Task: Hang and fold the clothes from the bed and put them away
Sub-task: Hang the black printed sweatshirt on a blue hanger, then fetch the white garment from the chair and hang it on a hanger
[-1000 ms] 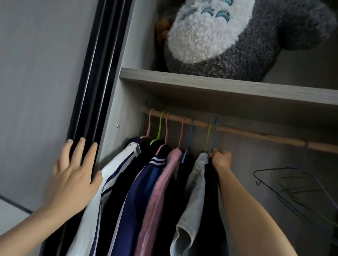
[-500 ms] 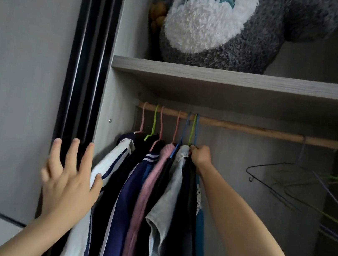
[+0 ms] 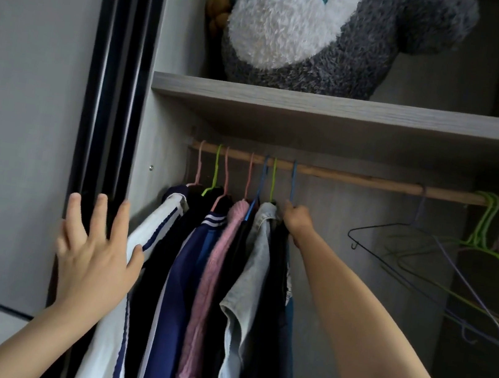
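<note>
Several garments hang on coloured hangers from the wooden rail (image 3: 356, 179) in the open wardrobe: a white jacket with navy stripes (image 3: 150, 238), a navy top (image 3: 188, 264), a pink garment (image 3: 219, 249), a pale grey shirt (image 3: 253, 270) and a dark garment (image 3: 275, 277) at the right end. My right hand (image 3: 296, 221) grips the top of that dark garment just below its blue hanger hook (image 3: 292, 182). My left hand (image 3: 96, 250) is spread flat, fingers straight, against the black edge of the sliding door (image 3: 120, 72).
Empty wire hangers (image 3: 444, 260) hang in a bunch at the rail's right end. A shelf (image 3: 350, 110) above the rail carries a big grey and white plush toy (image 3: 314, 30). A grey door panel (image 3: 23, 90) fills the left.
My right hand pushed the dark garment left along the rail, bunching the clothes together, and the hook now sits a little apart to the right. My left hand stays on the door edge.
</note>
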